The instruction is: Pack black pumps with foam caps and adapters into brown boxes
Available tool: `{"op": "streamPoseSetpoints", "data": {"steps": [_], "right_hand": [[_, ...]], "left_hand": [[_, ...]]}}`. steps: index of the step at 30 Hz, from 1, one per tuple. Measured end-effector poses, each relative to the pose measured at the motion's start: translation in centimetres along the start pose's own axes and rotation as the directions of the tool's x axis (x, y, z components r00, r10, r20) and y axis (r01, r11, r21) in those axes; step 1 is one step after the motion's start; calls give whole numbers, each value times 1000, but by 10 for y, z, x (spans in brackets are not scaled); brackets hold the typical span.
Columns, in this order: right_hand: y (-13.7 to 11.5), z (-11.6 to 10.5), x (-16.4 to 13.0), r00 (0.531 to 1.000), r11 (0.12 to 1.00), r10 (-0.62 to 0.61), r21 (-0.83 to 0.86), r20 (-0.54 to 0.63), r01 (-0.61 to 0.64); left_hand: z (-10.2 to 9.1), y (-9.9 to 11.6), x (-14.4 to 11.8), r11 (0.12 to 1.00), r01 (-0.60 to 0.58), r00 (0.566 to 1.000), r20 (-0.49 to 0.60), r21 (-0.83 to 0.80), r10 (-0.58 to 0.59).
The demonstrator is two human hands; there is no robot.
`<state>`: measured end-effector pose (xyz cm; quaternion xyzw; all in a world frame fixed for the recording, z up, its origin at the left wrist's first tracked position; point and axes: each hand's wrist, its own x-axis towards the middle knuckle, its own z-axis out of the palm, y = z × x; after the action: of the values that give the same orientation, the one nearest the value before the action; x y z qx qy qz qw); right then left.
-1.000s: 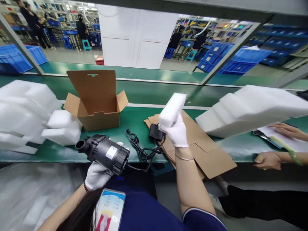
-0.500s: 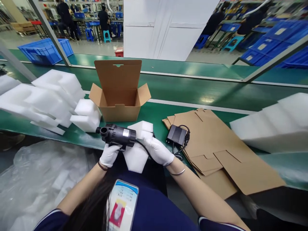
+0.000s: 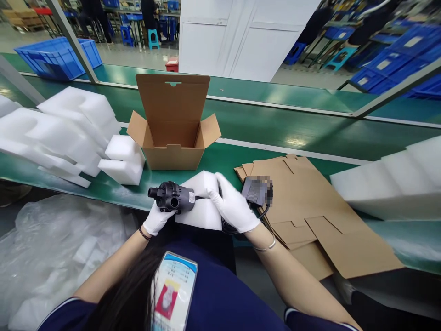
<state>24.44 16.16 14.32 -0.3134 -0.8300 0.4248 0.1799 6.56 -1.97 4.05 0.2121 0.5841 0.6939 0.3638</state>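
Head view: left grip (image 3: pixel 157 221) grasping black pump (image 3: pixel 176 196); right grip (image 3: pixel 236 207) holding white foam (image 3: pixel 201 217) just beside pump. Open box (image 3: pixel 172 158) beyond both grips, black adapter (image 3: pixel 252 191) right of right grip.

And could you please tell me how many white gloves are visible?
2: one glove on the left hand, holding the black pump; another on the right hand, touching the white foam. Background ones may be hidden.
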Motion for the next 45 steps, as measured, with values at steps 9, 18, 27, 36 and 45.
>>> {"op": "streamPoseSetpoints", "data": {"steps": [9, 18, 27, 36, 45], "right_hand": [[-54, 28, 21, 513, 487, -787, -164, 342, 858], [-52, 31, 27, 579, 572, -756, -120, 306, 811], [-70, 47, 31, 533, 549, -675, -136, 509, 825], [-112, 80, 44, 616, 588, -394, -328, 682, 739], [-107, 59, 48, 735, 738, -397, -285, 550, 612]], "left_hand": [[0, 7, -8, 969, -151, 979, 163, 198, 119], [-147, 75, 53, 614, -196, 733, -301, 765, 610], [-128, 80, -8, 750, -284, 927, 372, 598, 54], [-105, 79, -7, 639, -342, 922, 378, 689, 85], [-108, 45, 0, 732, -267, 930, 367, 627, 25]]}}
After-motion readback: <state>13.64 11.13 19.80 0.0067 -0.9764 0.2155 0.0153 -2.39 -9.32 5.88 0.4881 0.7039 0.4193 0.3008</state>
